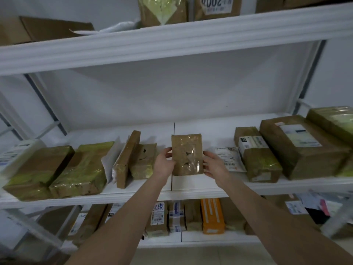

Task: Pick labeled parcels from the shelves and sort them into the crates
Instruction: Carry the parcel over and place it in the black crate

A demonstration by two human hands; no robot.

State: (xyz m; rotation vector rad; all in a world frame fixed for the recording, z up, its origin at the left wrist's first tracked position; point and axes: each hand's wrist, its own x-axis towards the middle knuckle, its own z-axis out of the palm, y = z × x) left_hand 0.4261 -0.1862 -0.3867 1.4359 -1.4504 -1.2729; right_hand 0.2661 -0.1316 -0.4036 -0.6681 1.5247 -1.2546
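A small brown cardboard parcel point(186, 154) wrapped in clear tape stands upright at the middle of the white middle shelf point(191, 190). My left hand point(164, 163) grips its left edge and my right hand point(214, 165) holds its right edge, thumbs on the near face. No label shows on the face turned to me. No crate is in view.
More brown parcels line the middle shelf: taped boxes at left point(82, 170), a leaning pair point(133, 159), a white labeled mailer point(230, 159) and larger labeled boxes at right point(299, 146). The lower shelf holds upright parcels, one orange point(212, 217). The top shelf point(172, 41) carries other boxes.
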